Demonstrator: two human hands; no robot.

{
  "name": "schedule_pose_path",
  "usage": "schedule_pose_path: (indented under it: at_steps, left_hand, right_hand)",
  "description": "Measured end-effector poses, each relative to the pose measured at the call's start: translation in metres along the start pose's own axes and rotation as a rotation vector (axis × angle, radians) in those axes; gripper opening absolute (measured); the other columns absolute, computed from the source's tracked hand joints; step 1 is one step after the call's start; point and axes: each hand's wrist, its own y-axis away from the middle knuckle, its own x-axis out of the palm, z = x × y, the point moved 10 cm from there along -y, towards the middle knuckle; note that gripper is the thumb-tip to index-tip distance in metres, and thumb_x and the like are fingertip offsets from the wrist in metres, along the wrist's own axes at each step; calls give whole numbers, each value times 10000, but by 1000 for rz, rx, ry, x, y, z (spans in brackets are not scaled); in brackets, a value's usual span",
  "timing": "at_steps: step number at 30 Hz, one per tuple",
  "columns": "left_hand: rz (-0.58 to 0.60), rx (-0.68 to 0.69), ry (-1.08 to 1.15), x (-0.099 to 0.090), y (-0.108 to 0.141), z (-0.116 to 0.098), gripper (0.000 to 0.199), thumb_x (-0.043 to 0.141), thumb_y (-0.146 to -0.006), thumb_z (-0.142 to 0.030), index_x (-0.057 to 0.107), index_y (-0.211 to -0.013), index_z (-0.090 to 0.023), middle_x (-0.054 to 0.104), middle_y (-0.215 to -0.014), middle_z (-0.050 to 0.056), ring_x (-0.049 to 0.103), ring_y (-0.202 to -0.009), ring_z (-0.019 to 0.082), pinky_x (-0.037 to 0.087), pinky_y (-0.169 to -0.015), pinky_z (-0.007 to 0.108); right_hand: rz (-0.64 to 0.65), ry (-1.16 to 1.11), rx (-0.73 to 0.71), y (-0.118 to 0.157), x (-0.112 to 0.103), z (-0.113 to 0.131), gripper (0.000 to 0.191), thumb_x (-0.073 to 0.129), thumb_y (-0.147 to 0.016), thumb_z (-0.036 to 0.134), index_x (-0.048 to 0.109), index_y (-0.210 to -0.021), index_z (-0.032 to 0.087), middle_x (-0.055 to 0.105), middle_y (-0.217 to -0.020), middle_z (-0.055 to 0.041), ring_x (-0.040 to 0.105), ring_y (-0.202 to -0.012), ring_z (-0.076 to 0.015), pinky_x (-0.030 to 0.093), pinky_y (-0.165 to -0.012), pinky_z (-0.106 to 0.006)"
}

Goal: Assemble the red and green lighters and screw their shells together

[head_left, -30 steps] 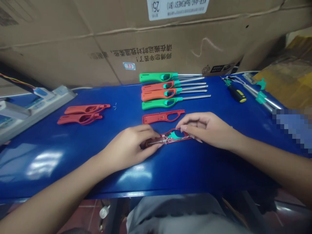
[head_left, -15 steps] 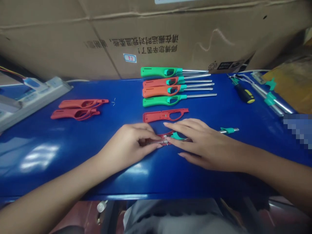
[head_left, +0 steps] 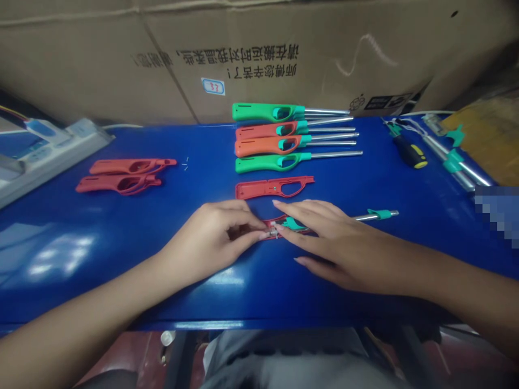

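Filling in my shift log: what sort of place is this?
Probably a small lighter-assembly workshop: green and orange plastic long-nozzle lighters lie lined up, red plastic lighter half-shells lie nearby, and a black-and-yellow screwdriver sits on the glossy blue workbench.

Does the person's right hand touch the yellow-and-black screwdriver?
No: the right hand lies over the open red lighter shell, while the screwdriver lies apart, far off to the right.

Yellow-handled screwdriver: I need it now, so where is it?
In the head view, the yellow-handled screwdriver lies far right on the blue table, just left of steel lighter tubes with teal fittings.
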Motion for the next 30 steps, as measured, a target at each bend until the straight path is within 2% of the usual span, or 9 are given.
schedule_pose_path:
  at_steps: [8,20,30]
  left_hand:
    - [33,33,6,0,0,-3,146,690,-940,-275,799,-1028,-236,742,-934,5,693,-842,125,527,-772,231]
    - [48,18,35,-1,-2,-3,159,663,-956,-271,807,-1006,-225,754,-936,17,703,-855,136,537,-780,238]
    - [30,20,1,-2,-1,-3,154,690,-933,-299,805,-1017,-240,755,-949,29,704,-832,148,559,-757,249]
  right_hand:
    - [14,32,-12,0,1,0,468,472,-1019,298,518,-1466,163,348,-1623,-188,368,-1465,-336,365,-1161,-578]
    - [-27,35,-45,-1,-2,3,487,522,-994,275,517,-1458,125,393,-1598,-193,395,-1440,-326,340,-1173,-584]
    - [3,-22,2,-3,0,0,499,550,-980,275,522,-1465,163,403,-1595,-195,381,-1460,-332,318,-1172,-619]
